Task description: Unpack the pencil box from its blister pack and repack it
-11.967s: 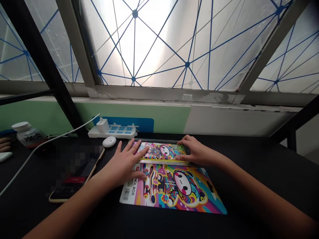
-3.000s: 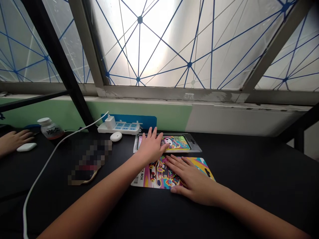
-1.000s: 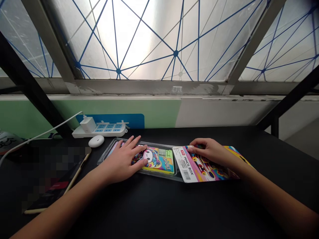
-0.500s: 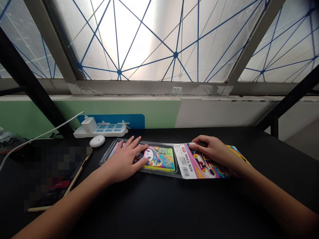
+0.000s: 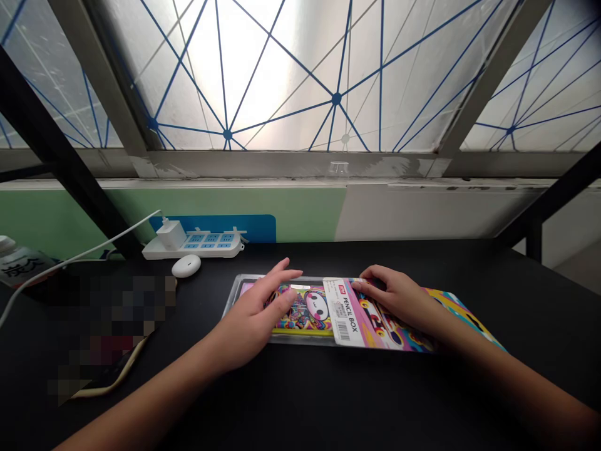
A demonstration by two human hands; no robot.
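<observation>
- From my distant seat I see the left hand (image 5: 246, 322) spread open just left of centre, fingers over the multicoloured flat box with a cartoon face (image 5: 317, 307); I can't tell whether they touch it.
- The right hand (image 5: 399, 297), right of centre, pinches the upper edge of the glossy printed "PENCIL BOX" card (image 5: 352, 319) between thumb and forefinger; its other fingertips are hidden.
- The card covers the right end of the box and of its clear plastic tray (image 5: 228, 308); hand and forearm mask part of its print.
- At left, pixelation blurs a dark slab with a cream edge (image 5: 117, 373); the frame cuts off a white bottle (image 5: 21, 263).
- Beneath all I see a matt black tabletop (image 5: 291, 401).
- Behind are a white power strip (image 5: 201, 248), pale green wall (image 5: 305, 210) and blue-lined frosted window (image 5: 282, 69).
</observation>
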